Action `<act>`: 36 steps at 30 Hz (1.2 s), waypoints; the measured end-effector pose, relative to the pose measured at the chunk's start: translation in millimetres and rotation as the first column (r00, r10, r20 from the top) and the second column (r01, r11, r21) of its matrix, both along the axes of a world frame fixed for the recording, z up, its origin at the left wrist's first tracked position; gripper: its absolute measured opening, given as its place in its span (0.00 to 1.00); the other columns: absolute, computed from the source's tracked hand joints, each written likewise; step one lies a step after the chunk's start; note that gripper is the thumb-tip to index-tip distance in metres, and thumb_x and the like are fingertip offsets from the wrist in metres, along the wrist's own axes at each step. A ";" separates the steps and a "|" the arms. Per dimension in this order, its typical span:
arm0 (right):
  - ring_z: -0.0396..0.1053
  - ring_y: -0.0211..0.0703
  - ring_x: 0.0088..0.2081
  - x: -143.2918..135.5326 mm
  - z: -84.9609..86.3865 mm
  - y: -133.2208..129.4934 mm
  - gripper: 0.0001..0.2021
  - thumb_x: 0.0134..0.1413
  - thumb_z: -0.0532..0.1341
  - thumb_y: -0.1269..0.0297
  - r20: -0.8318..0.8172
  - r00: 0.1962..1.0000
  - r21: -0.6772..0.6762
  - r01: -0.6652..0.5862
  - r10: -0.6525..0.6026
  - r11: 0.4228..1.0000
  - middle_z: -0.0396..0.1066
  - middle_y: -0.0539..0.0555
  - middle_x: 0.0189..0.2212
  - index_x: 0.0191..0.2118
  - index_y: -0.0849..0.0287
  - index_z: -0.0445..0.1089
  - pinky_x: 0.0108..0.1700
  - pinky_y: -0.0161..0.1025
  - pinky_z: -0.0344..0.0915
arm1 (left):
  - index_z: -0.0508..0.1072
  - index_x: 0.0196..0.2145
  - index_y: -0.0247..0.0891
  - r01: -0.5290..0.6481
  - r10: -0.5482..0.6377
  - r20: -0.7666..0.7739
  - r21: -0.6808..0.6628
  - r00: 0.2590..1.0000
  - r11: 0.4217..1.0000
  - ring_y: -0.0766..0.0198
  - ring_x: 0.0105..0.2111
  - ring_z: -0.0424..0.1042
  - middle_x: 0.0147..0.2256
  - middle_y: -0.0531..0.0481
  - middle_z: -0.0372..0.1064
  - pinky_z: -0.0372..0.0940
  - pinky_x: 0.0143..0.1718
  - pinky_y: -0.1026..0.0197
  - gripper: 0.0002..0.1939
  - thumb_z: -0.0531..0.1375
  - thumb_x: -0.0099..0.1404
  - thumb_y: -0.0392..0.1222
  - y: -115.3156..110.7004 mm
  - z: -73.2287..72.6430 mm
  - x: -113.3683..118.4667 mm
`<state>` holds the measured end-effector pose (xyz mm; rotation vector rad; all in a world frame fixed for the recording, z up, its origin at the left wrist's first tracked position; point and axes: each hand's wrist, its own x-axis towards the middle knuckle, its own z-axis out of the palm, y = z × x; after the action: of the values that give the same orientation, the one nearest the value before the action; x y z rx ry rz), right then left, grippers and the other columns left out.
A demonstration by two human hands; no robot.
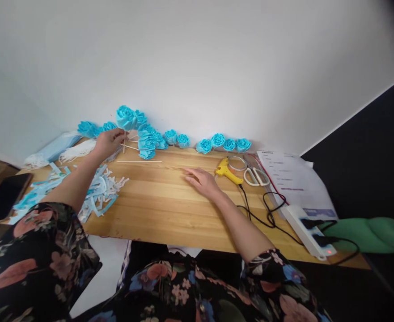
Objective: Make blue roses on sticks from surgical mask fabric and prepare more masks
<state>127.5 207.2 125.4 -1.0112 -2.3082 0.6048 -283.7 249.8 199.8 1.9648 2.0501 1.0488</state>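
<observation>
A blue paper flower (125, 117) stands upright on a thin white stem, and my left hand (109, 141) pinches that stem just under the bloom. Close by lies a bunch of similar blue flowers (147, 144), their pale stems pointing left towards my fingers. A single white stick (139, 161) rests on the wood below them. My right hand (201, 181) lies on the table (170, 201) with fingers stretched out and nothing in them. Just to its right is a yellow glue gun (228, 171).
White-handled scissors (256, 176) and a tape roll (237, 163) lie beside the glue gun. Its black cord runs to a power strip (309, 232). Paper scraps (99, 192) and a phone (5, 197) are at left. More blue flowers (218, 141) line the wall.
</observation>
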 end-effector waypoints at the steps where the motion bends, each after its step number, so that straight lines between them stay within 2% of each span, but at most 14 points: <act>1: 0.74 0.50 0.54 -0.1 -0.3 -0.1 0.20 0.69 0.58 0.56 -0.002 1.000 -0.002 0.000 0.000 1.000 0.79 0.57 0.50 0.61 0.52 0.71 0.56 0.49 0.68 | 0.77 0.38 0.32 0.006 -0.006 -0.005 -0.005 1.000 1.000 0.60 0.36 0.71 0.39 0.48 0.80 0.62 0.40 0.63 0.09 0.58 0.65 0.36 -0.1 -1.2 -0.8; 3: 0.75 0.49 0.53 0.0 -0.5 -0.3 0.20 0.69 0.58 0.56 -0.008 1.000 -0.005 0.001 -0.001 1.000 0.79 0.56 0.50 0.62 0.52 0.71 0.56 0.49 0.68 | 0.77 0.36 0.34 0.021 -0.021 -0.018 -0.012 1.000 1.000 0.58 0.37 0.71 0.42 0.46 0.80 0.61 0.39 0.62 0.08 0.58 0.66 0.38 -1.2 -4.3 -2.6; 5: 0.75 0.49 0.53 0.2 -0.5 -0.4 0.20 0.68 0.58 0.56 -0.011 1.000 -0.008 0.004 -0.005 1.000 0.79 0.56 0.50 0.62 0.52 0.71 0.56 0.49 0.69 | 0.77 0.35 0.35 0.027 -0.027 -0.034 -0.012 0.999 1.000 0.58 0.36 0.71 0.41 0.47 0.79 0.61 0.38 0.62 0.08 0.58 0.66 0.39 -2.8 -8.2 -5.4; 10: 0.75 0.49 0.54 0.3 -0.7 -0.2 0.20 0.69 0.58 0.57 -0.009 1.000 -0.025 0.005 -0.005 1.000 0.79 0.56 0.51 0.62 0.53 0.70 0.57 0.48 0.68 | 0.75 0.31 0.37 -0.001 0.002 -0.114 0.011 0.994 1.000 0.63 0.27 0.62 0.26 0.54 0.72 0.53 0.31 0.65 0.08 0.58 0.65 0.40 -5.9 -16.8 -15.6; 12: 0.75 0.49 0.54 0.1 -0.7 -0.1 0.19 0.68 0.58 0.57 -0.011 1.000 -0.030 0.009 -0.010 0.999 0.79 0.57 0.51 0.61 0.53 0.71 0.57 0.48 0.68 | 0.75 0.30 0.37 -0.003 0.003 -0.161 0.006 0.987 1.000 0.63 0.26 0.60 0.25 0.53 0.70 0.50 0.30 0.64 0.08 0.59 0.64 0.41 -5.7 -18.6 -18.5; 15: 0.75 0.49 0.53 0.0 -0.4 -0.1 0.19 0.68 0.59 0.57 -0.011 1.000 -0.038 0.018 -0.019 0.999 0.79 0.57 0.50 0.61 0.54 0.71 0.57 0.48 0.69 | 0.78 0.33 0.38 0.007 -0.014 -0.233 -0.031 0.972 0.999 0.61 0.27 0.61 0.29 0.51 0.73 0.49 0.30 0.63 0.07 0.60 0.63 0.42 -3.5 -19.9 -19.6; 18: 0.75 0.49 0.53 0.4 -0.2 -0.2 0.19 0.68 0.58 0.58 -0.020 1.000 -0.041 0.013 -0.014 0.999 0.79 0.57 0.50 0.61 0.55 0.71 0.57 0.48 0.69 | 0.79 0.38 0.38 0.009 -0.036 -0.300 -0.091 0.953 0.996 0.57 0.31 0.66 0.35 0.47 0.77 0.55 0.34 0.62 0.10 0.60 0.64 0.43 -1.0 -20.1 -17.7; 24: 0.76 0.48 0.53 0.9 -1.3 0.3 0.19 0.68 0.58 0.58 -0.032 0.999 -0.037 0.015 -0.016 0.999 0.80 0.56 0.50 0.60 0.54 0.71 0.56 0.47 0.69 | 0.77 0.52 0.36 -0.042 -0.083 -0.446 -0.263 0.891 0.964 0.48 0.46 0.73 0.49 0.39 0.77 0.63 0.44 0.56 0.22 0.51 0.71 0.48 -2.4 -13.9 -11.9; 29: 0.76 0.48 0.53 0.6 -3.1 1.3 0.19 0.68 0.58 0.58 -0.026 1.000 -0.041 0.012 -0.013 0.999 0.80 0.55 0.50 0.60 0.53 0.71 0.56 0.46 0.69 | 0.76 0.56 0.37 -0.068 -0.105 -0.491 -0.321 0.865 0.945 0.46 0.50 0.74 0.52 0.40 0.76 0.64 0.47 0.55 0.26 0.46 0.72 0.49 -3.1 -6.1 -7.2; 36: 0.76 0.48 0.52 0.5 -4.8 2.6 0.19 0.68 0.58 0.58 -0.012 1.000 -0.041 0.015 -0.016 0.999 0.80 0.56 0.49 0.60 0.55 0.71 0.55 0.46 0.69 | 0.78 0.53 0.38 -0.031 -0.110 -0.427 -0.311 0.898 0.950 0.50 0.50 0.74 0.51 0.44 0.77 0.63 0.46 0.59 0.25 0.48 0.69 0.48 5.2 -3.0 -8.0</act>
<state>128.0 209.8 120.6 -1.0404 -2.2841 0.6523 -291.7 255.0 196.8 2.2012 2.1955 0.2481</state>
